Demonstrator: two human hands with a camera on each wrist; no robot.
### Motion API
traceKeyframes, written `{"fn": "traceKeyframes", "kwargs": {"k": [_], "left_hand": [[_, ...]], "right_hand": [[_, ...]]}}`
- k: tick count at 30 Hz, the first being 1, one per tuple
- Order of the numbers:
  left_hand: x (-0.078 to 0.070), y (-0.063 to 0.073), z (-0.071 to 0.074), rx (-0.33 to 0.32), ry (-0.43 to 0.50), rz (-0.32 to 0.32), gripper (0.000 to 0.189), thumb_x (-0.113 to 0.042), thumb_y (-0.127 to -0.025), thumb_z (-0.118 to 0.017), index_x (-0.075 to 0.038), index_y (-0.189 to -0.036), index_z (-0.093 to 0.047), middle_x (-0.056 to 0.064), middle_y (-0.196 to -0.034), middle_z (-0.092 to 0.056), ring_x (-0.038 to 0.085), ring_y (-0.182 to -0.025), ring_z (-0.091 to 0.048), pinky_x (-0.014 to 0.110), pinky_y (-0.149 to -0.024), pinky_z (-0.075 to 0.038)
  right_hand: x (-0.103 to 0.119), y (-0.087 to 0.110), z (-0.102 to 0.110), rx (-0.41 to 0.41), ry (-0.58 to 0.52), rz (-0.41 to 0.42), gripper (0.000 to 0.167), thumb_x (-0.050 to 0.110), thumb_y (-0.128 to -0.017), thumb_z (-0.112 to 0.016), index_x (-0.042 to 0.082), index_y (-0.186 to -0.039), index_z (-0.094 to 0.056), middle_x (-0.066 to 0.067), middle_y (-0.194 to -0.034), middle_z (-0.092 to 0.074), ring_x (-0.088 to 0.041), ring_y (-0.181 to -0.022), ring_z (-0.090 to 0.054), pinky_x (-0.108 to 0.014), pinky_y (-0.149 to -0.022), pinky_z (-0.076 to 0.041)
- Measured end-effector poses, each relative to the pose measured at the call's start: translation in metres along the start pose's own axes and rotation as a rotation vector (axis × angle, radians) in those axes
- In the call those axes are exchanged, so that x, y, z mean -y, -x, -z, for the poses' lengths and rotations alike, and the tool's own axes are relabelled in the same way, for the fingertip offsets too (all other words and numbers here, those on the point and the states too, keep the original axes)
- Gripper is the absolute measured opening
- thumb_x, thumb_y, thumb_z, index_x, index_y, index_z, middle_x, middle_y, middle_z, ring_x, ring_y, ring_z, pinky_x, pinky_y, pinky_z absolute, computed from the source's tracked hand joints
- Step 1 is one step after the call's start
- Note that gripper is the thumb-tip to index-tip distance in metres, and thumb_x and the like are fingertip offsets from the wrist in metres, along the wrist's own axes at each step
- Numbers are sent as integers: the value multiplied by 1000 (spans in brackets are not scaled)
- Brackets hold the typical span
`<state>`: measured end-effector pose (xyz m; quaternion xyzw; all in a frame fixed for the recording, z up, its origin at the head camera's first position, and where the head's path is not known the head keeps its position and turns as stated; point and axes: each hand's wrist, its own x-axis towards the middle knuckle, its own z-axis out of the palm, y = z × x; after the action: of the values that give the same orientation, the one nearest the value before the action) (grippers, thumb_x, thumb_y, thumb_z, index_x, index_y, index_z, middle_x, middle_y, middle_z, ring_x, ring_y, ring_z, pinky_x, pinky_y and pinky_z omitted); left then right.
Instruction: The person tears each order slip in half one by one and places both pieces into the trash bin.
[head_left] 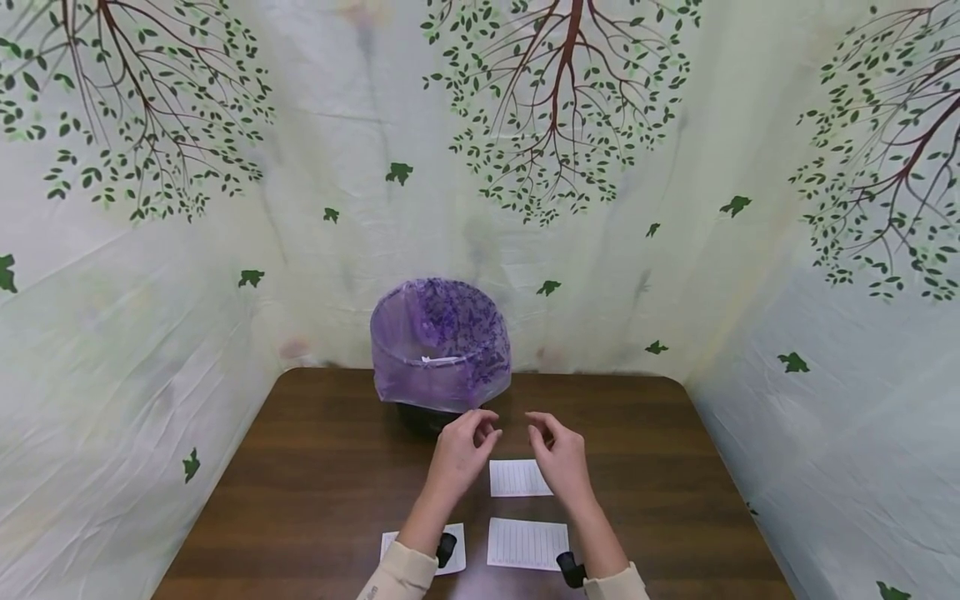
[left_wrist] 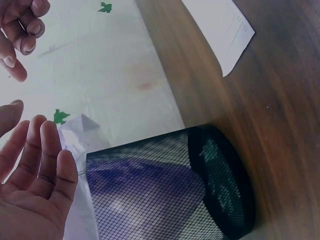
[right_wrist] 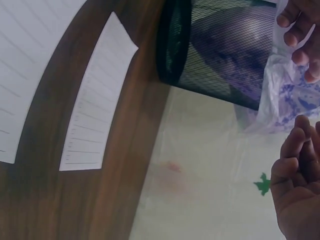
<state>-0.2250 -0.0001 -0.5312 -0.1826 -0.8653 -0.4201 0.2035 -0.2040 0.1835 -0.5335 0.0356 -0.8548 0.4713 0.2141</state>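
Observation:
In the head view my left hand (head_left: 461,450) hovers in front of a black mesh wastebasket (head_left: 423,418), fingers loosely bent and holding nothing. Across a small gap, my right hand (head_left: 564,465) is held up, also with nothing in it. A purple patterned plastic bag (head_left: 442,387) lines the basket and folds over its rim. Something small and white (head_left: 441,359) shows inside the liner. Between the forearms lie two lined paper sheets, a farther one (head_left: 517,478) and a nearer one (head_left: 527,547). Another paper (head_left: 455,557) is partly covered by my left wrist.
The brown wooden table (head_left: 315,483) meets a pale curtain (head_left: 600,308) printed with trees and leaves at the back and sides. The basket stands near the table's back edge. Dark wrist cameras (head_left: 572,570) sit on both wrists.

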Motion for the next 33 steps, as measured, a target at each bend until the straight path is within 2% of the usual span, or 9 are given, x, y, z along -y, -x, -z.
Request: {"fn": "traceKeyframes", "kwargs": {"k": [7,15,22,28,33], "left_hand": [[6,5,-9,54,17,32,18,-11,-91,-84,-11,-107,-76,1,-84,-71,16,-74,-67,23,-68,-56],[20,9,-22,105,9,54,17,-12,-90,-85,-12,-105,-77,-2,-82,-70,6,-72,-60,21,-67,-54],[30,14,-33,127,8,40,16,-12,-89,-85,-13,-103,-76,-3,-80,-69,5,-70,-59,21,-65,-52],[36,20,-43,150,25,17,16,-8,-89,-84,-8,-103,-76,-1,-79,-70,7,-70,-62,23,-66,-53],[38,26,-50,182,29,44,16,-10,-90,-84,-8,-104,-76,-1,-81,-70,8,-73,-62,24,-68,-54]], "right_hand": [[-11,8,-2,24,49,1,18,6,-98,-73,11,-114,-79,5,-76,-65,-3,-67,-55,-20,-60,-48],[-26,15,-6,59,68,-13,18,6,-96,-74,9,-114,-78,4,-77,-68,-4,-71,-57,-20,-64,-48],[-41,23,-10,93,70,-54,20,7,-96,-74,6,-116,-77,3,-77,-70,-3,-71,-57,-19,-63,-49],[-57,28,-13,78,75,-44,19,5,-94,-76,6,-112,-77,2,-76,-71,0,-68,-55,-19,-61,-46],[-67,32,-16,89,87,-75,19,5,-93,-76,6,-112,-77,2,-75,-69,0,-68,-53,-19,-62,-44]]}}
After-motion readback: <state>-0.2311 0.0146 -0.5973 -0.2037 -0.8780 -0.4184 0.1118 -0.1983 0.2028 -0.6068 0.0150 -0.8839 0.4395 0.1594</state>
